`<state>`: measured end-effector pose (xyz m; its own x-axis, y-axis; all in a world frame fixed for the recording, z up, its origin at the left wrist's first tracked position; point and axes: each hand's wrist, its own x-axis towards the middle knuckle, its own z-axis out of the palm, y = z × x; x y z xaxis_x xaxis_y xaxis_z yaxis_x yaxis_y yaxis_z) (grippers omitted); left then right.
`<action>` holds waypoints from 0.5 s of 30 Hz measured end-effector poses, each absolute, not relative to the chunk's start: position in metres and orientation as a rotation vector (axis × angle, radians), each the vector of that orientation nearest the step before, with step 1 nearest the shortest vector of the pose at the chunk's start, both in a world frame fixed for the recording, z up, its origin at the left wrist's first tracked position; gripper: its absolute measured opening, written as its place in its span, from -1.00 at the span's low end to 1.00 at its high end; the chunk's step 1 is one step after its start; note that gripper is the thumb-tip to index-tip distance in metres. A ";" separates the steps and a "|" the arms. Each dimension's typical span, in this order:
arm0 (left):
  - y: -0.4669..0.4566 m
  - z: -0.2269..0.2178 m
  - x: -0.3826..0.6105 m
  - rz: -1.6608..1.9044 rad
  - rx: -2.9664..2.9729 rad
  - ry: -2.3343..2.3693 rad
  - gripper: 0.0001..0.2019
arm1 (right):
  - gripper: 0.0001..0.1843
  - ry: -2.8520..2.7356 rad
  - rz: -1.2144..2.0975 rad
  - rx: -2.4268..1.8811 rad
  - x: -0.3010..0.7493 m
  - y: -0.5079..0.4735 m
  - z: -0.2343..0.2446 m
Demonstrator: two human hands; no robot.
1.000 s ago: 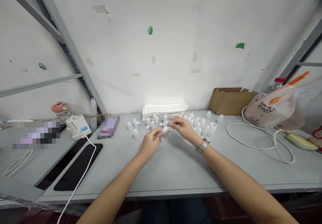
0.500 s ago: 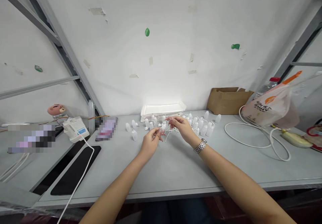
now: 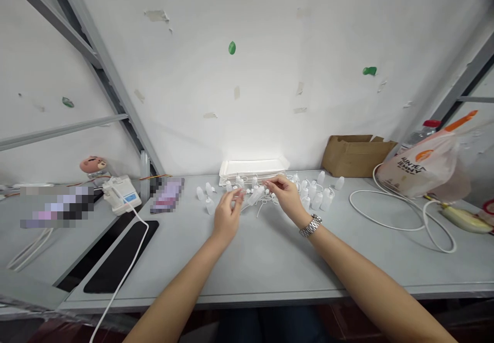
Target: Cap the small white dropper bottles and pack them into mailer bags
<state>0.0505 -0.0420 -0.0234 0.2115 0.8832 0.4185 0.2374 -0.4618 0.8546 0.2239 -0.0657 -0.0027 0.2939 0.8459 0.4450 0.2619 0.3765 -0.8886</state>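
Loosened grip: left hand [image 3: 228, 213] now half open, empty, off translucent dropper bottle [image 3: 254, 196], tilted just front of white foam tray [image 3: 252, 167]; right hand [image 3: 284, 195] pinched beside bottle, hold on it unclear.

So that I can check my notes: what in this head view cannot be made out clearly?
All in the head view:
The right hand covers one end of the small plastic bottle.
The plastic bag hides the lower part of the drink bottle.
Pixel blur hides the flat thing and the left thing.
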 end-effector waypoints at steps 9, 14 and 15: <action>-0.036 -0.022 0.044 1.414 1.820 1.119 -0.64 | -0.79 -1.757 -0.115 -1.320 0.202 -0.041 -0.007; -0.037 -0.024 0.045 1.381 1.812 1.126 -0.65 | -0.81 -1.868 -0.231 -1.460 0.191 -0.027 -0.010; -0.037 -0.024 0.045 1.374 1.807 1.131 -0.65 | -0.80 -1.885 -0.237 -1.481 0.191 -0.026 -0.011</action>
